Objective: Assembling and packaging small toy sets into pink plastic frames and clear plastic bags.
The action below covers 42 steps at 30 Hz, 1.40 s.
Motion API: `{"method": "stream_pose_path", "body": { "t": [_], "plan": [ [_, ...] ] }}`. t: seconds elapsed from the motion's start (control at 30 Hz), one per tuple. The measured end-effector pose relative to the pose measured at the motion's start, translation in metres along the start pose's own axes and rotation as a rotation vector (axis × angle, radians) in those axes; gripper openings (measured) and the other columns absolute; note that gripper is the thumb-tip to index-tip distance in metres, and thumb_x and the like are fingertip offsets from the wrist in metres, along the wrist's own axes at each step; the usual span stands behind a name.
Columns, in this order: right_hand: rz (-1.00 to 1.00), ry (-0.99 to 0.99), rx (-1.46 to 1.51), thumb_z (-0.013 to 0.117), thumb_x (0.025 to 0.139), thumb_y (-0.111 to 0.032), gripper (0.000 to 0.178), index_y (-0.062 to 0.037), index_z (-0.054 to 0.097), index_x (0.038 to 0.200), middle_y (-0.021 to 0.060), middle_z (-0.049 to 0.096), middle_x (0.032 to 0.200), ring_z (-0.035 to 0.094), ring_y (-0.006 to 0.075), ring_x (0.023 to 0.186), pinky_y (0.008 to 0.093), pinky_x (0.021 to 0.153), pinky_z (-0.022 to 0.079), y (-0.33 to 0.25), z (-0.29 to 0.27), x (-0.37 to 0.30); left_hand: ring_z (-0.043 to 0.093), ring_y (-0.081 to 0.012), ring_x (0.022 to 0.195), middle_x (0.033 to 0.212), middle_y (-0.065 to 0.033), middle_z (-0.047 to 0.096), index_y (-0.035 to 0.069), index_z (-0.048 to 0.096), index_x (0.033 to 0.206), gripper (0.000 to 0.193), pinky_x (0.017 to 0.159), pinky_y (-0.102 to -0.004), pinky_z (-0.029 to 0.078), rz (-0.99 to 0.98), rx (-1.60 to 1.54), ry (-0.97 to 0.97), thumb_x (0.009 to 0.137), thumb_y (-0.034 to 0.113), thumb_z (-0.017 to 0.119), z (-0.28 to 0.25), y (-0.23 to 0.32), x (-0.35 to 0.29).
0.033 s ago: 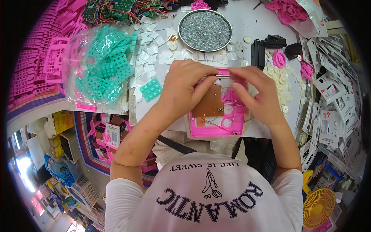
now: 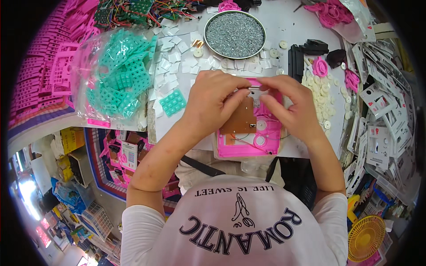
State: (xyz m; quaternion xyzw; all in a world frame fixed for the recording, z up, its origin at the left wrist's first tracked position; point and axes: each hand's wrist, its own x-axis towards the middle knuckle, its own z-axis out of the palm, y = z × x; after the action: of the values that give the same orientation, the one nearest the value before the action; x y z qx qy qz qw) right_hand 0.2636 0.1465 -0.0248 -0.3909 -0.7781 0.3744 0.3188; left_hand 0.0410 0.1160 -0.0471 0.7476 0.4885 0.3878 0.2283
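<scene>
A pink plastic casing (image 2: pixel 248 151) lies open in front of me with a brown circuit board (image 2: pixel 240 119) over its left half. Thin wires and round openings show in its lower part. At the casing's far edge, my left hand (image 2: pixel 213 97) is closed, thumb and index finger on a thin metal rod (image 2: pixel 254 87). My right hand (image 2: pixel 294 102) curves over the casing's far right corner. Its index fingertip is close to the rod's right end and its thumb stays apart from the index finger. Whether the right fingertips touch the rod, I cannot tell.
Beyond the casing stands a round bowl of small screws (image 2: pixel 235 35). White squares (image 2: pixel 168 66) and a green keypad (image 2: pixel 173 103) lie left, beside a bag of green keypads (image 2: pixel 122 75). Cream discs (image 2: pixel 320 97) and black plastic parts (image 2: pixel 296 62) lie right, near stacked white panels (image 2: pixel 379 142).
My right index finger and thumb have moved slightly left, towards the left fingertips. The left hand, casing and board hold nearly the same place.
</scene>
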Motion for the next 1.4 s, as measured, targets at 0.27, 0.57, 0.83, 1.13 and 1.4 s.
{"method": "stream_pose_path", "body": {
  "t": [0.27, 0.57, 0.83, 1.13, 1.4],
  "plan": [
    [-0.091, -0.007, -0.116, 0.074, 0.084, -0.007, 0.017, -0.0017, 0.072, 0.100, 0.0094, 0.069, 0.088, 0.064, 0.0248, 0.077, 0.0334, 0.068, 0.053, -0.002, 0.007, 0.007, 0.064, -0.0241, 0.077, 0.084, -0.0043, 0.070, 0.009, 0.072, 0.098, 0.014, 0.079, -0.0370, 0.044, -0.028, 0.019, 0.111, 0.086, 0.015, 0.075, 0.005, 0.005, -0.010],
    [-0.255, -0.115, -0.585, 0.076, 0.079, -0.013, 0.030, -0.0041, 0.074, 0.107, 0.0075, 0.066, 0.107, 0.059, 0.0313, 0.100, 0.0427, 0.086, 0.050, -0.013, 0.011, -0.033, 0.060, -0.0170, 0.064, 0.079, -0.0024, 0.069, 0.009, 0.071, 0.093, 0.010, 0.074, -0.0325, 0.043, -0.193, -0.112, 0.161, 0.085, 0.012, 0.077, 0.004, 0.011, -0.020],
    [-0.151, 0.004, -0.239, 0.078, 0.080, -0.011, 0.025, -0.0051, 0.073, 0.104, 0.0099, 0.069, 0.096, 0.063, 0.0295, 0.090, 0.0385, 0.080, 0.051, -0.015, 0.003, -0.014, 0.060, -0.0138, 0.073, 0.085, -0.0036, 0.072, 0.005, 0.074, 0.098, 0.014, 0.070, -0.0266, 0.048, -0.046, -0.134, 0.119, 0.085, 0.002, 0.076, -0.001, 0.006, -0.026],
    [-0.233, 0.091, -0.202, 0.076, 0.084, -0.009, 0.016, -0.0065, 0.071, 0.099, 0.0075, 0.069, 0.082, 0.066, 0.0258, 0.071, 0.0364, 0.062, 0.053, -0.007, 0.025, -0.007, 0.061, -0.0185, 0.070, 0.082, -0.0017, 0.070, 0.009, 0.072, 0.093, 0.012, 0.080, -0.0328, 0.042, -0.043, -0.014, 0.059, 0.083, 0.008, 0.078, -0.003, 0.008, -0.024],
    [0.211, -0.281, 0.258, 0.068, 0.089, -0.003, 0.048, -0.0033, 0.063, 0.137, 0.0003, 0.058, 0.063, 0.054, 0.0089, 0.056, 0.0267, 0.058, 0.045, -0.019, 0.004, -0.019, 0.060, -0.0194, 0.077, 0.088, 0.0014, 0.070, 0.013, 0.070, 0.094, 0.015, 0.081, -0.0352, 0.038, 0.136, -0.141, 0.044, 0.082, 0.009, 0.078, 0.001, -0.007, -0.021]
  ]
}}
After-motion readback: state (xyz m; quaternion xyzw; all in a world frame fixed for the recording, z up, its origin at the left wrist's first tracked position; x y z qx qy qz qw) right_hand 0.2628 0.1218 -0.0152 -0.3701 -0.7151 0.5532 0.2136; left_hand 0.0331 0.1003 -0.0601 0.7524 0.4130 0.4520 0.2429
